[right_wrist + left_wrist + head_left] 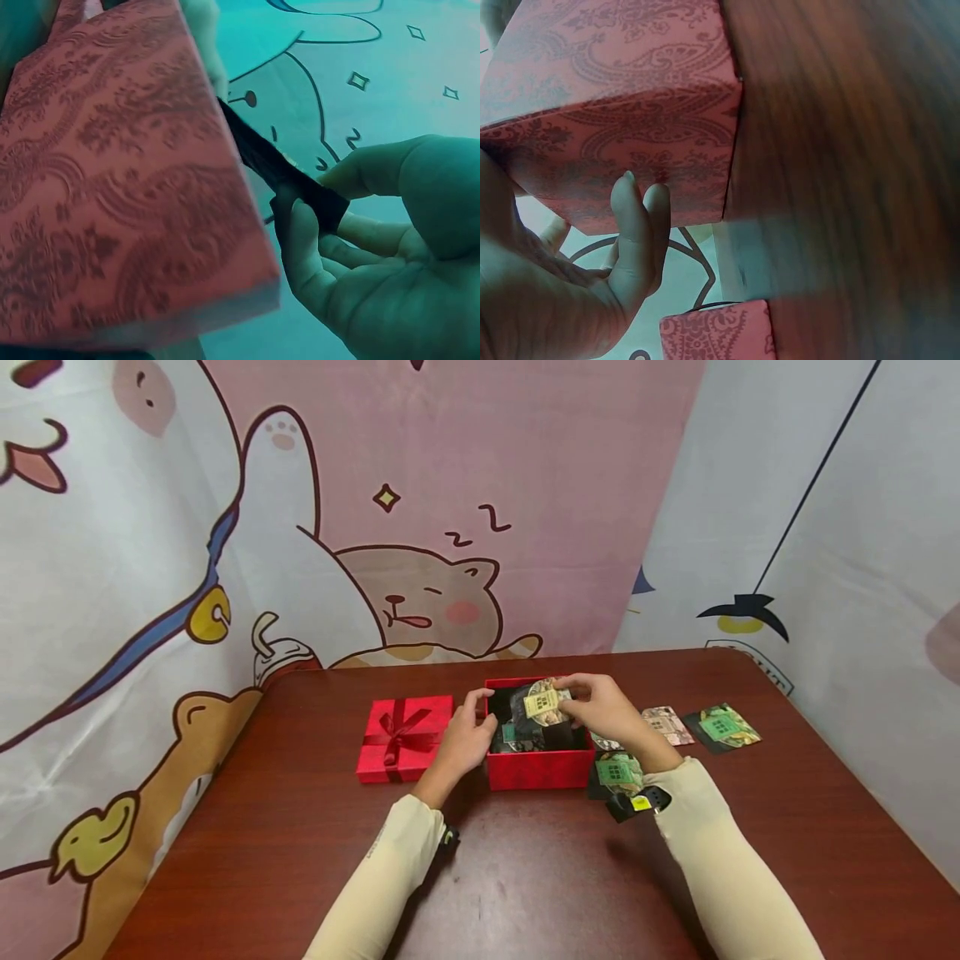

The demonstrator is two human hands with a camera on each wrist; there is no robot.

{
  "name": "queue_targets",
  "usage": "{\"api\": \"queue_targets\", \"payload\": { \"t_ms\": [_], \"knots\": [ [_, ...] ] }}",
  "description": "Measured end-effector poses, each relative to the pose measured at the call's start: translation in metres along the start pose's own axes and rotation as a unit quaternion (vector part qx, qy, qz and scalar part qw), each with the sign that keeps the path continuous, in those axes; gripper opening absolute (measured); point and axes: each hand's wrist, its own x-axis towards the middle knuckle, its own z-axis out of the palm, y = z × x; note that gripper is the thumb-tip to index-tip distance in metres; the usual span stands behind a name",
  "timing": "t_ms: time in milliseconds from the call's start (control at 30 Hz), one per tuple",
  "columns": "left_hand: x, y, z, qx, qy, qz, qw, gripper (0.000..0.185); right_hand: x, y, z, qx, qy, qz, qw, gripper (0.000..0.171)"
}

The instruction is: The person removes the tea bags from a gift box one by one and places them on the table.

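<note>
Head view. A red box [538, 767] stands open on the brown table [525, 877], near the middle. The left hand [467, 739] rests against the box's left wall, its fingers curled over the rim and its thumb on the top edge. The right hand [606, 708] is above the box opening and pinches a round card [546, 702] with a pale label between thumb and fingertips. The card is held over the box interior, which contains dark items. The red lid [405, 739] with a ribbon bow lies flat just left of the box, beside the left hand. Three further cards lie on the table right of the box: one green card [619, 772] near the box's near-right corner, one pale card [667, 724] farther right, and one dark card with a green centre [723, 727] at the far right. A cartoon-printed backdrop [420, 527] stands behind the table.

Left wrist view. The left hand [577, 277] lies against the patterned red box [630, 105]; two fingertips [634, 206] touch the side wall. The lid [720, 330] shows at the lower edge. The image is blurred at the right.

Right wrist view. The right hand [375, 247] grips the card [285, 172], seen edge-on as a dark strip, between thumb and fingers. The card touches the upper edge of the box [120, 195].
</note>
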Motion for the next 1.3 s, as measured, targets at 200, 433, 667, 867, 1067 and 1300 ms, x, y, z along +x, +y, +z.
{"api": "queue_targets", "payload": {
  "t_ms": [200,433,667,867,1067,1300],
  "knots": [
    [0.001,-0.001,0.001,0.0,0.001,-0.001,1.0,0.042,-0.013,0.003,-0.019,0.013,0.006,0.021,1.0,0.038],
    [0.001,-0.001,0.002,0.002,0.002,-0.003,1.0,0.042,-0.029,0.012,-0.039,0.016,0.011,0.035,0.999,0.038],
    [0.001,-0.002,0.002,-0.004,0.006,0.002,1.0,0.042,-0.042,0.026,-0.053,0.019,0.018,0.042,0.999,0.039],
    [0.0,-0.002,0.001,-0.001,0.004,-0.005,1.0,0.042,-0.056,0.039,-0.065,0.026,0.029,0.065,0.997,0.041],
    [0.0,-0.001,0.0,0.003,0.008,-0.002,1.0,0.041,-0.066,0.049,-0.074,0.047,0.037,0.074,0.995,0.042],
    [0.0,0.0,0.001,0.004,0.01,0.005,0.9999,0.041,-0.077,0.06,-0.082,0.048,0.045,0.092,0.994,0.044]
  ]
}}
